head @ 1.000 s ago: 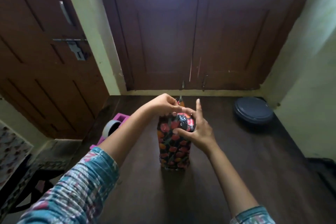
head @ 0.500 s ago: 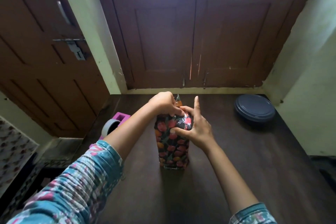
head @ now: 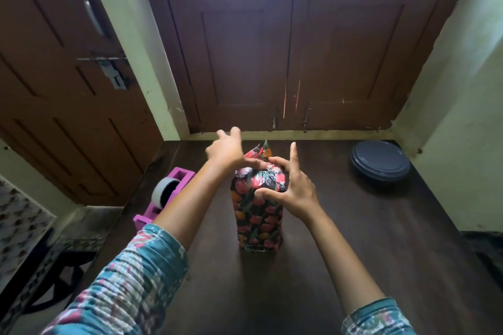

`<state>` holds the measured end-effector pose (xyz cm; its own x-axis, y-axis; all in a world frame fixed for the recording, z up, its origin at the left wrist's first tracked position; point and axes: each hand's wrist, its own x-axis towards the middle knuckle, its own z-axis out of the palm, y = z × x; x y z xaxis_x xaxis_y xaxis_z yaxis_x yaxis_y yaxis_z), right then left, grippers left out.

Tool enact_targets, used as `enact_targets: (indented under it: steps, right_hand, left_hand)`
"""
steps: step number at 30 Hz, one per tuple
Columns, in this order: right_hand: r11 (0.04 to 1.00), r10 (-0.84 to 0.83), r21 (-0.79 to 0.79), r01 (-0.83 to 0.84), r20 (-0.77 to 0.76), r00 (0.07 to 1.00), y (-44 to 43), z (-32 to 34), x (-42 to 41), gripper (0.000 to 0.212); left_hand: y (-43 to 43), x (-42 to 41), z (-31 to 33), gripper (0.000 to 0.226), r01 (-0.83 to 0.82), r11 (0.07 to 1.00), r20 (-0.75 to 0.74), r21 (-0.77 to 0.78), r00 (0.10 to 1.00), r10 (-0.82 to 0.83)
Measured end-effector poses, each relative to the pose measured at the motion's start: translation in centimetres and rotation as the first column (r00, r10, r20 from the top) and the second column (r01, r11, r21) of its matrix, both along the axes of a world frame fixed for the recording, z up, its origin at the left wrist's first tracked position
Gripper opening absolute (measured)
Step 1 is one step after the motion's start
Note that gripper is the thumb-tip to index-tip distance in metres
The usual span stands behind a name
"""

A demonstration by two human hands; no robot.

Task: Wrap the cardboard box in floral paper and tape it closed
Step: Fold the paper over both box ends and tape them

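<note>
A box [head: 257, 215] wrapped in dark floral paper is stood upright on the dark tabletop [head: 353, 239], near its middle. A loose point of paper [head: 261, 150] is seen sticking up at the far edge of the box's top. The left grip [head: 226, 151] is held open above the top's left side: its thumb is laid flat on the folded paper and its fingers are stretched forward. The top right corner of the box is clasped by the right grip [head: 296, 190], with the thumb pressed on the near face, one finger curled over the top fold, and the forefinger pointed straight up. A pink tape dispenser [head: 178, 179] is set at the tabletop's left edge, and a dark blue plate [head: 379, 162] far right.
</note>
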<state>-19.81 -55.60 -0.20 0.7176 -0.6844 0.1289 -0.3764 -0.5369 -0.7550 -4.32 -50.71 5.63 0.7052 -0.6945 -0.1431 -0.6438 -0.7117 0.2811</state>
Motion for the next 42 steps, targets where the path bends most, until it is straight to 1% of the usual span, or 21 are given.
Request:
enact_targets:
  steps: [2, 4, 7, 9, 11, 13, 14, 15, 17, 20, 24, 27, 29, 32, 33, 34, 35, 37, 39, 41, 42]
  right_hand:
    - [1.000, 0.000, 0.010, 0.000, 0.006, 1.000, 0.2, -0.1, 0.0, 0.129]
    - [1.000, 0.002, 0.016, -0.002, 0.022, 1.000, 0.4, -0.2, 0.1, 0.129]
    - [0.999, 0.007, 0.041, -0.009, 0.047, 0.999, 0.3, -0.7, 0.2, 0.127]
    - [0.994, 0.033, 0.099, -0.040, 0.072, 0.997, 0.2, -1.0, 0.2, 0.126]
    - [0.962, 0.039, 0.260, -0.083, 0.170, 0.985, 0.3, -0.9, 0.1, 0.125]
    - [0.883, -0.086, 0.464, -0.064, 0.296, 0.951, 0.7, -0.8, 0.1, 0.120]
    - [0.841, -0.187, 0.541, -0.016, 0.317, 0.930, 0.9, -0.7, 0.4, 0.116]
    - [0.809, -0.279, 0.586, 0.059, 0.294, 0.914, 1.0, -0.6, 0.9, 0.113]
    - [0.754, -0.404, 0.623, 0.206, 0.194, 0.894, 1.2, -0.7, 2.1, 0.096]
    - [0.675, -0.525, 0.656, 0.337, 0.107, 0.844, 1.1, -1.0, 3.3, 0.057]
    - [0.601, -0.578, 0.739, 0.305, 0.138, 0.804, 0.5, -1.1, 3.0, 0.023]
    - [0.536, -0.587, 0.811, 0.233, 0.160, 0.794, 0.1, -0.9, 2.6, 0.010]
    - [0.526, -0.578, 0.826, 0.205, 0.169, 0.799, 0.1, -0.4, 2.4, 0.003]
    - [0.508, -0.590, 0.846, 0.158, 0.209, 0.780, 0.5, 0.3, 1.7, 0.018]
    - [0.509, -0.592, 0.846, 0.155, 0.214, 0.777, 0.6, 0.3, 1.4, 0.023]
    - [0.540, -0.582, 0.821, 0.186, 0.204, 0.787, 0.8, 0.0, 1.1, 0.025]
    - [0.601, -0.559, 0.761, 0.246, 0.180, 0.809, 0.9, -0.4, 0.9, 0.027]
    - [0.752, -0.519, 0.546, 0.369, 0.145, 0.842, 1.9, -1.3, 0.5, 0.037]
    - [0.837, -0.513, 0.322, 0.442, 0.183, 0.839, 3.8, -1.4, 0.0, 0.062]
    - [0.896, -0.442, 0.174, 0.409, 0.244, 0.863, 5.4, -1.1, 0.0, 0.078]
    - [0.922, -0.385, 0.138, 0.362, 0.229, 0.894, 5.9, -1.1, 0.1, 0.083]
  left_hand:
    - [0.8, 1.0, -0.7, 0.076, -0.033, 0.997, -0.286, -0.065, 0.958, 0.013]
    - [1.7, 1.4, -1.2, 0.062, -0.074, 0.987, -0.529, -0.142, 0.849, -0.012]
    - [2.4, 1.7, -1.4, 0.045, -0.081, 0.980, -0.662, -0.182, 0.747, -0.061]
    - [2.5, 1.7, -1.5, 0.033, -0.091, 0.976, -0.683, -0.200, 0.727, -0.072]
    - [2.4, 1.7, -2.0, 0.031, -0.098, 0.969, -0.666, -0.226, 0.742, -0.080]
    - [2.4, 1.6, -2.5, 0.032, -0.104, 0.961, -0.656, -0.256, 0.749, -0.094]
    - [2.4, 1.5, -2.6, 0.032, -0.101, 0.958, -0.651, -0.269, 0.752, -0.103]
    - [2.5, 1.5, -2.6, 0.033, -0.102, 0.955, -0.647, -0.279, 0.755, -0.109]
    - [2.6, 1.4, -2.7, 0.033, -0.102, 0.950, -0.639, -0.295, 0.760, -0.117]
    - [2.7, 1.3, -2.7, 0.034, -0.098, 0.948, -0.630, -0.303, 0.767, -0.122]
    - [2.9, 1.3, -3.0, 0.038, -0.094, 0.940, -0.635, -0.327, 0.758, -0.145]
    - [3.1, 1.1, -3.0, 0.039, -0.082, 0.936, -0.638, -0.342, 0.752, -0.167]
    - [3.1, 1.1, -3.0, 0.040, -0.075, 0.937, -0.630, -0.341, 0.758, -0.169]
    - [3.2, 1.1, -3.1, 0.039, -0.086, 0.939, -0.607, -0.334, 0.781, -0.145]
    - [3.2, 1.0, -3.1, 0.039, -0.098, 0.936, -0.597, -0.339, 0.791, -0.133]
    - [3.2, 0.9, -3.2, 0.039, -0.112, 0.931, -0.579, -0.347, 0.806, -0.119]
    - [3.2, 0.8, -3.3, 0.038, -0.119, 0.928, -0.548, -0.353, 0.830, -0.102]
    - [3.2, 0.8, -3.5, 0.037, -0.120, 0.929, -0.448, -0.349, 0.892, -0.053]
    - [3.4, 1.0, -3.8, 0.038, -0.154, 0.929, -0.348, -0.335, 0.937, 0.030]
    - [3.8, 1.3, -4.0, 0.037, -0.171, 0.920, -0.274, -0.352, 0.959, 0.073]
    - [4.0, 1.3, -4.0, 0.036, -0.163, 0.915, -0.281, -0.370, 0.958, 0.057]
